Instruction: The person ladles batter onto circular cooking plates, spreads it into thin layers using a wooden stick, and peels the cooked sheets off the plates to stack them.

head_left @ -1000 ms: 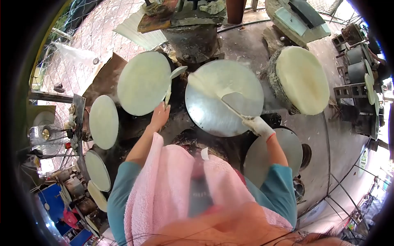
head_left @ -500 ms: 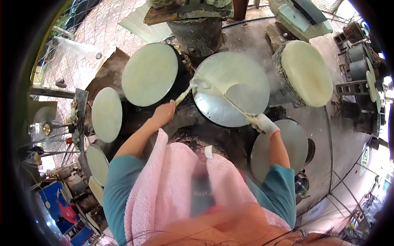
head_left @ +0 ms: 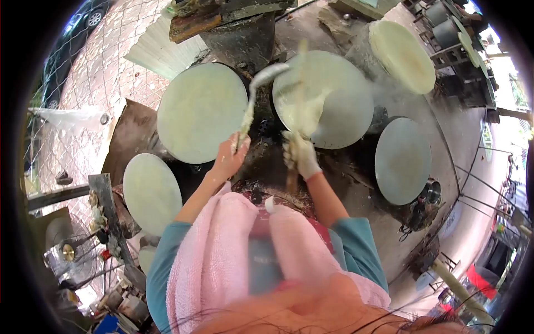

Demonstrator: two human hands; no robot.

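Note:
My bare left hand (head_left: 229,158) is closed around the batter-smeared handle of a ladle (head_left: 270,73). The ladle's bowl reaches the left edge of the middle round griddle (head_left: 349,119). In my gloved right hand (head_left: 303,157) is a long thin wooden stick (head_left: 301,83), blurred by motion and pointing away from me over that griddle. Pale batter (head_left: 303,108) covers the griddle's left and far part, with grey metal bare at the near right. To the left, another round griddle (head_left: 202,111) carries a full pale layer.
A smaller pale-covered round (head_left: 151,192) lies at the left, a grey round plate (head_left: 403,161) at the right. Beyond it stands a tilted pale round (head_left: 403,57). Steam drifts over the middle griddle. A fan (head_left: 69,252) stands at far left, near a wire fence.
My right hand has swung left and nearer my left hand, turning the stick from slanting across the griddle to upright in view. The ladle has lifted leftward. My view has shifted.

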